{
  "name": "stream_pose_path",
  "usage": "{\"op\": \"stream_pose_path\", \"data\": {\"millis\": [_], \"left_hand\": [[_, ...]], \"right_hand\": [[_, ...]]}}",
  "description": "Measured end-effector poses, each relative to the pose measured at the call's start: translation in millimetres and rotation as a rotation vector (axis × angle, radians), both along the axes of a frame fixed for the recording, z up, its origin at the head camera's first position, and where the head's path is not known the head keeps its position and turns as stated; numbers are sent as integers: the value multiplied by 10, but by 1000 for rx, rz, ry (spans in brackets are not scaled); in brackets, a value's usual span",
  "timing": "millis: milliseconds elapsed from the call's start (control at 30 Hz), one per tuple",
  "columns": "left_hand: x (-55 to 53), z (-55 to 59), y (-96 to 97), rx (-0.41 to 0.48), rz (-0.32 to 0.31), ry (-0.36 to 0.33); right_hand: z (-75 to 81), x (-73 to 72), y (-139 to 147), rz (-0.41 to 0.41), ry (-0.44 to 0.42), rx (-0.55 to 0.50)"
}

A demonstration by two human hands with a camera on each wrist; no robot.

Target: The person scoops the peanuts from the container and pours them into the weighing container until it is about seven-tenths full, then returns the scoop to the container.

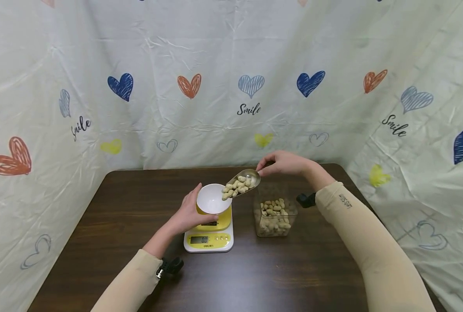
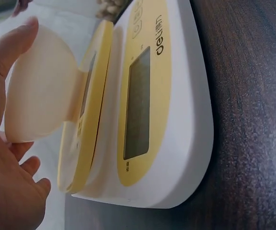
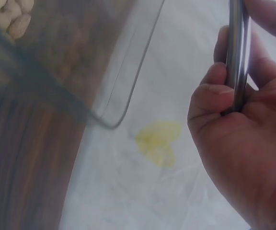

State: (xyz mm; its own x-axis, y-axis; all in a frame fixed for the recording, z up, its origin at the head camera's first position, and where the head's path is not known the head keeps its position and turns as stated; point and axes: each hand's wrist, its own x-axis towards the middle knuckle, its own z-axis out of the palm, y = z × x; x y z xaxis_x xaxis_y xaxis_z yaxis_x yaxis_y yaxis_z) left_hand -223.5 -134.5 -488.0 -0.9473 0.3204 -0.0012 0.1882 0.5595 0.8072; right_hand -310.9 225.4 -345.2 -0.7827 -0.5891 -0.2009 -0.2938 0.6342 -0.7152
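My left hand (image 1: pixel 187 215) holds a white bowl (image 1: pixel 212 198) by its side, thumb and fingers spread round it. The bowl stands at the platform of a yellow and white kitchen scale (image 2: pixel 176 129), whose display reads 0.0 in the head view. From the right, my right hand (image 1: pixel 283 164) grips the handle of a metal scoop (image 1: pixel 253 175). Several unshelled peanuts (image 1: pixel 237 187) lie in the scoop, and its lip overlaps the bowl's right rim in the head view. The right wrist view shows fingers curled round the shiny scoop handle (image 3: pixel 238 52).
Right of the scale stands a clear plastic container (image 1: pixel 294 212) with more peanuts (image 1: pixel 274 207) inside, just below my right hand. All this is on a dark wooden table (image 1: pixel 278 273). A white curtain (image 1: pixel 215 143) with printed hearts hangs behind the table and along its sides.
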Motion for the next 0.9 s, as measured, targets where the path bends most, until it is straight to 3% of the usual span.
{"op": "stream_pose_path", "data": {"millis": [200, 500, 900], "left_hand": [[-11, 9, 18, -20, 23, -1], [-17, 26, 23, -8, 19, 16], [-33, 9, 5, -11, 4, 16]], "right_hand": [[-11, -8, -139, -34, -10, 9], [-18, -16, -315, -39, 132, 55], [46, 10, -398, -33, 197, 59]]}}
